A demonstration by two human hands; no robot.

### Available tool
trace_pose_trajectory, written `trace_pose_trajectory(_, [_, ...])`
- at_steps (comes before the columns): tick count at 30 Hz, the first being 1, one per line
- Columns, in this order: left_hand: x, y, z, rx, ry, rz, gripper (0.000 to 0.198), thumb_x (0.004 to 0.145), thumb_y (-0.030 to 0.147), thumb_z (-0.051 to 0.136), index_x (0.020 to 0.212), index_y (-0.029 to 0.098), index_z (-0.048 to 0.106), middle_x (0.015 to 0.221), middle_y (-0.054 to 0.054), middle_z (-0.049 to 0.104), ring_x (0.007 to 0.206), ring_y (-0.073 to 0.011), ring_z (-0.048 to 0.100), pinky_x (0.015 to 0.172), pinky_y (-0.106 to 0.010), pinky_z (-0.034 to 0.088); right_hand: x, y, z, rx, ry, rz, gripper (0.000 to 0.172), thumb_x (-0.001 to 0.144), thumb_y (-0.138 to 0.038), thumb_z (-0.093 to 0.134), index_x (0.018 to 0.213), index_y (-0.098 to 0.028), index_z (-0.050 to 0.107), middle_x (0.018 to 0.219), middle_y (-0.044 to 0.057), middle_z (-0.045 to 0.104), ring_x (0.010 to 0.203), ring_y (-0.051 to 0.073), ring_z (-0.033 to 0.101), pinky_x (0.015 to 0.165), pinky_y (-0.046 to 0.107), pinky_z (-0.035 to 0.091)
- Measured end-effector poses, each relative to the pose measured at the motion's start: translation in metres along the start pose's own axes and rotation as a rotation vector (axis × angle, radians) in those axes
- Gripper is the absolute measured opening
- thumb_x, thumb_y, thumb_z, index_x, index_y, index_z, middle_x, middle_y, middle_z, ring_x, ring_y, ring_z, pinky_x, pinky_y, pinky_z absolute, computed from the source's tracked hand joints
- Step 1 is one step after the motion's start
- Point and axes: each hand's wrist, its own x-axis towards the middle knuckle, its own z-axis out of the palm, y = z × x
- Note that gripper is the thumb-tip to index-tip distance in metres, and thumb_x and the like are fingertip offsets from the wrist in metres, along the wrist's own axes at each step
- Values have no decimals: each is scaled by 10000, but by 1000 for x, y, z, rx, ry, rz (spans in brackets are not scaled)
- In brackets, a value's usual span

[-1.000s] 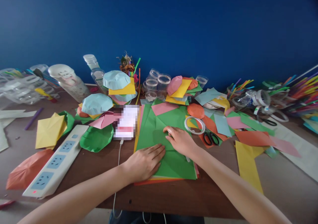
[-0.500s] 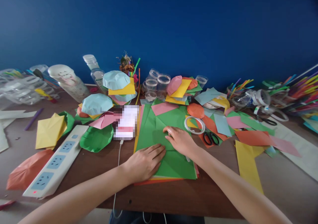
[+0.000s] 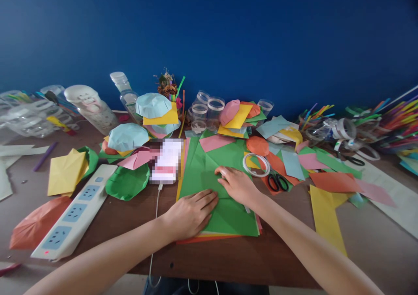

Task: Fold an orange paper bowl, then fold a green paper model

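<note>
Green paper sheets [image 3: 196, 164] lie in a stack on the dark brown table, with yellow, pink and orange edges showing from under them. Flat on the lower left of the stack rests my left hand [image 3: 192, 212], fingers straight and holding nothing. My right hand [image 3: 238, 184] lies on the paper's right half with thumb and forefinger curled close together; what they hold, if anything, is hidden. Under my right wrist pokes a small white end [image 3: 247, 208] of something I cannot make out. Right of this hand are a roll of white tape [image 3: 244, 166] and black-handled scissors [image 3: 277, 182].
A phone [image 3: 168, 160] on a white cable lies left of the stack, beside a green paper bowl shape [image 3: 127, 182] and a power strip [image 3: 73, 212]. Folded paper pieces [image 3: 128, 137], clear plastic cups [image 3: 215, 107] and bottles line the back. Paper scraps [image 3: 335, 181] cover the right side.
Both hands keep their places on the green paper. The whole view has shifted very slightly; nothing has visibly been taken or let go.
</note>
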Motion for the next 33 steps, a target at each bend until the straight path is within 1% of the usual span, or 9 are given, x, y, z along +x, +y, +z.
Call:
trace_pose_trajectory(18, [0, 0, 0, -9, 28, 7, 410, 889, 214, 381, 1280, 94, 414, 1294, -112, 491, 1233, -226, 410, 993, -346, 421, 1, 0, 0, 15, 9, -4, 205, 866, -183, 458, 1060, -237, 498, 971, 25, 624, 907, 164, 578, 739, 262, 398])
trace_pose_trajectory(26, [0, 0, 1, -8, 39, 0, 407, 893, 223, 374, 1278, 100, 426, 1292, -99, 498, 1222, -223, 423, 1005, -354, 403, 1, 1, 2, 0, 33, -10, 189, 860, -183, 478, 1040, -238, 494, 963, 19, 626, 882, 166, 587, 712, 263, 412])
trace_pose_trajectory(30, [-1, 1, 1, -14, 33, -14, 413, 891, 226, 377, 1283, 106, 426, 1297, -89, 499, 1219, -222, 427, 1005, -354, 400, -2, 1, 6, -35, 72, -25, 177, 863, -183, 482, 1031, -235, 493, 943, 17, 625, 886, 165, 582, 712, 264, 425])
trace_pose_trajectory(33, [-1, 1, 1, -29, 30, -14, 419, 885, 223, 383, 1287, 109, 424, 1299, -89, 499, 1219, -218, 429, 1008, -352, 397, -4, -1, 10, -113, 123, -54, 164, 861, -173, 486, 1015, -223, 505, 919, 28, 624, 891, 174, 572, 727, 279, 437])
